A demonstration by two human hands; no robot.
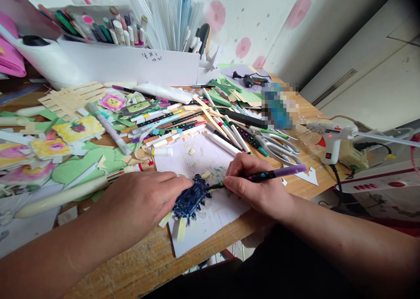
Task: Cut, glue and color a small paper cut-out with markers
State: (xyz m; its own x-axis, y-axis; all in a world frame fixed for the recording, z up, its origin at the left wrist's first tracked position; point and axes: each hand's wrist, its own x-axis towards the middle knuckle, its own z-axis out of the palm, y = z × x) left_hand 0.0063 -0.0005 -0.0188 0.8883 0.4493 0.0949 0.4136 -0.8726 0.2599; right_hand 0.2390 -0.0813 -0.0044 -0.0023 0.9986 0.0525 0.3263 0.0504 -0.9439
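from the head view we see our left hand (144,198) pressed flat, fingers together, on the left edge of a dark blue paper cutout (191,199) with a jagged, scalloped outline and a few darker dots. the cutout lies on a white sheet (210,159) on the wooden counter (144,264), between our two hands. our right hand (254,183) is closed around a purple-capped marker (262,175) with a black dotted barrel, its tip touching the cutout's right edge. beyond the sheet lie many loose markers (170,121), too tangled to count, and one pair of grey-handled scissors (278,148) just past our right hand. one white glue gun (331,137) stands at the right, and a second, dark one (251,80) lies farther back. a white box (124,62) at the rear holds upright pens and clear glue sticks. green and yellow paper scraps (78,130) cover the left side.
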